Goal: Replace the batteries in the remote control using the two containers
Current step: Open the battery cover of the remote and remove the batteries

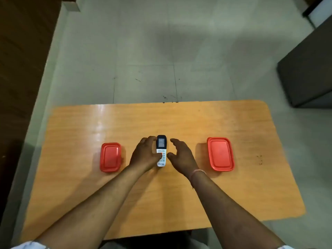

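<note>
— Gripping the remote (161, 150), is it? Which hand?

— Left hand (145, 155). Its fingers curl over the top left edge of the remote near the dark screen, and the thumb presses on the buttons lower down. So it is closed around the remote from the left side. The right hand (181, 155) is just beside it on the other side, fingers spread and curved, holding nothing and not quite touching.

— Where does the remote sit?

— Near the middle of the table (233, 186), face up, between two red-lidded containers. The left container (110, 157) is the smaller one and lies near the left hand. The right container (220, 154) is larger and stands a little further off from the right hand. Both lids are on.

— How much room around them?

— Plenty. Bare wood runs from the containers out to both side edges, and a wide strip lies open behind the remote up to the far edge. The near half of the table is crossed only by the two forearms. A thin band (197, 171) circles the right wrist.

— And the surface, the room?

— Glossy orange-brown wood with rounded far corners and a bright glare streak at the far left. Beyond it, pale floor tiles (161, 51) with a few dark marks, a dark cabinet (309, 72) at the right, dark wood panelling at the left.

— Which way does the remote point?

— Its long axis runs straight away from the person, screen end far, the printed brand name at the near end.
</note>
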